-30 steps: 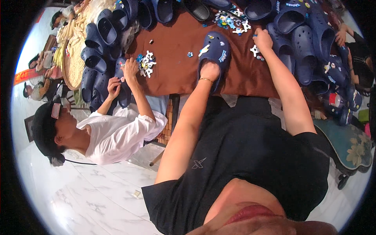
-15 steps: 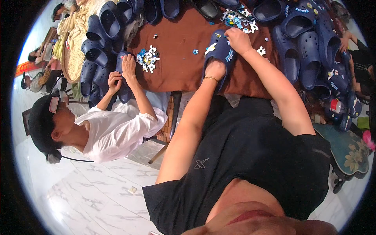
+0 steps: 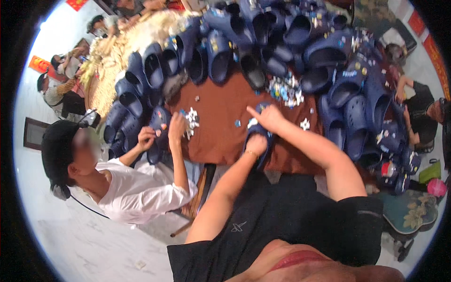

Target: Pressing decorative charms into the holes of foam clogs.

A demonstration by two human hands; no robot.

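Note:
A dark blue clog [image 3: 267, 146] with holes in its toe and a few small charms on it lies at the table's near edge. My left hand [image 3: 256, 142] is pushed into its foot opening, with the fingers hidden inside. Over the toe, my right hand [image 3: 272, 118] has its index finger stretched out to the left and the other fingers bent; I see nothing held in it. A blue charm [image 3: 237, 123] lies left of the clog. To the right sits a white star-shaped piece [image 3: 305, 124], and farther back a heap of white and blue charms [image 3: 286, 90].
Many dark blue clogs [image 3: 354, 115] ring the brown cloth [image 3: 213, 105]. On my left a person in a white shirt [image 3: 145, 192] works at another clog [image 3: 159, 134] beside a small charm pile [image 3: 191, 121]. A patterned stool [image 3: 408, 211] stands at right.
The view has tilted up, showing more clogs at the back. My right hand's index finger now reaches left across the toe, and my left hand stays in the clog. The co-worker's hands have moved apart.

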